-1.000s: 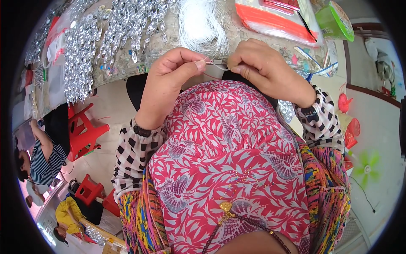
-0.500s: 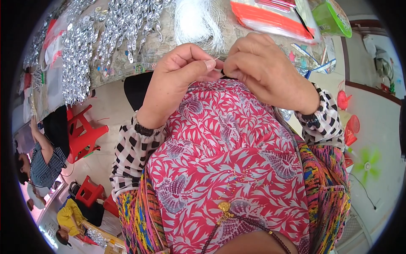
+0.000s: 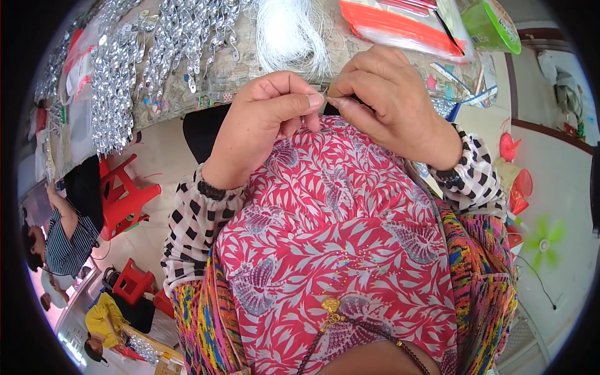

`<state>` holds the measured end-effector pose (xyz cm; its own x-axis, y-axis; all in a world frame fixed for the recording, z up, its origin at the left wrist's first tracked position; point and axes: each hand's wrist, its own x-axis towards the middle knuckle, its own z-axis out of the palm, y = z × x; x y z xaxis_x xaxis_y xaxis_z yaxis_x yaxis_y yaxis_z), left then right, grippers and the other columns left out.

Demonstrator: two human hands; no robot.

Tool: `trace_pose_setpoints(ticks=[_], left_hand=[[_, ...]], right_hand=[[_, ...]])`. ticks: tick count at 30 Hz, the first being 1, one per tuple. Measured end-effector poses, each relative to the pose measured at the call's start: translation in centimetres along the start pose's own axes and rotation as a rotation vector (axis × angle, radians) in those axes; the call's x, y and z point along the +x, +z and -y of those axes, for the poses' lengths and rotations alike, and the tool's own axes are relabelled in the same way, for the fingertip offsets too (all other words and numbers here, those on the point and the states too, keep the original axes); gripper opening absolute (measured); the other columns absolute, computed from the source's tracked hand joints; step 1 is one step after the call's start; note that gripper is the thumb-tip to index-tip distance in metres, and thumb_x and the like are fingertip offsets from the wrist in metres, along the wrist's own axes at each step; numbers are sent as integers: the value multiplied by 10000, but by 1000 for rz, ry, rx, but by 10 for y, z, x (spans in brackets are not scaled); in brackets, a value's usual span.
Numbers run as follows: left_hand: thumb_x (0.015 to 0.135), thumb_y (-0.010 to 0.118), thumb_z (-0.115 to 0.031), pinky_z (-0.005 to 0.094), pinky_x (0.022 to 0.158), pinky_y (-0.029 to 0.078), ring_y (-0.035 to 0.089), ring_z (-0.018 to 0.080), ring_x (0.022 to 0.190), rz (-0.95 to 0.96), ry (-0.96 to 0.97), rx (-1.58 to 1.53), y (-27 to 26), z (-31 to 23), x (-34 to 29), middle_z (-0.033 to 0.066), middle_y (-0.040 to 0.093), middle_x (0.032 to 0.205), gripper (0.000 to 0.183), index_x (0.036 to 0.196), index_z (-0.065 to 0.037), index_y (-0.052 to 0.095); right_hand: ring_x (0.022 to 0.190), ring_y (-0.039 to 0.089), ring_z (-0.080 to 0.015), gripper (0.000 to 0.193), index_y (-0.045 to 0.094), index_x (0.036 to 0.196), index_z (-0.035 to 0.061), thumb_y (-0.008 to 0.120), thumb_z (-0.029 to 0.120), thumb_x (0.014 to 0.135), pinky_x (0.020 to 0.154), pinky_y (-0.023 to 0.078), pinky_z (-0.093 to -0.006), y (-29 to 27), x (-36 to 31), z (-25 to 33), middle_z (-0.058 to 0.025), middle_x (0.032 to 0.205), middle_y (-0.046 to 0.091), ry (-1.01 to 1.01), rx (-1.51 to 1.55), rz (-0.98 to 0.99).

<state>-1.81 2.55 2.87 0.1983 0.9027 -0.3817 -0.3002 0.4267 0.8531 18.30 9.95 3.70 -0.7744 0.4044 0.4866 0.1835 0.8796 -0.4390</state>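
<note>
Over my lap, at the near edge of the table, both my hands meet with their fingertips almost touching. My left hand [image 3: 265,115] is closed in a pinch, thumb against forefinger, on a fine pale thread [image 3: 324,89]. Opposite it, my right hand [image 3: 400,103] pinches the same thread, its other fingers curled in. The thread's ends are too fine to make out. Just beyond the hands lies a loose hank of white thread [image 3: 290,40].
Strings of silvery beads [image 3: 112,94] cover the table's left side and hang over its edge. Clear bags with orange edges [image 3: 400,31] and a green cup [image 3: 490,28] stand at the right. Red stools [image 3: 125,197] and other people [image 3: 69,234] are at the left; a green fan [image 3: 542,244] is at the right.
My right hand has turned and shifted slightly, its thumb now stretched toward the left fingertips. My left hand has dipped a little, and a small gap with thread shows between them.
</note>
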Motion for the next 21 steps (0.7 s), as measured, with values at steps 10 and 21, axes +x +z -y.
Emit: trace_pose_setpoints(ticks=[10,21], left_hand=[[877,613,-91,166,536,332,486,34,604,31,-3,-24,-4,2,-1,30,630,740,78,916,-29,638],[882,602,-56,210,661,435,566,81,706,-3,19,114,7,-3,-4,17,618,783,63,905,0,620]], right_hand=[[860,569,-261,158,631,938,51,675,59,787,773,435,-356,-6,-8,-4,-77,908,605,90,114,29],[1004,535,-285,263,644,1043,70,676,59,782,863,416,-384,0,-10,-1,-83,1072,584,29,6,-8]])
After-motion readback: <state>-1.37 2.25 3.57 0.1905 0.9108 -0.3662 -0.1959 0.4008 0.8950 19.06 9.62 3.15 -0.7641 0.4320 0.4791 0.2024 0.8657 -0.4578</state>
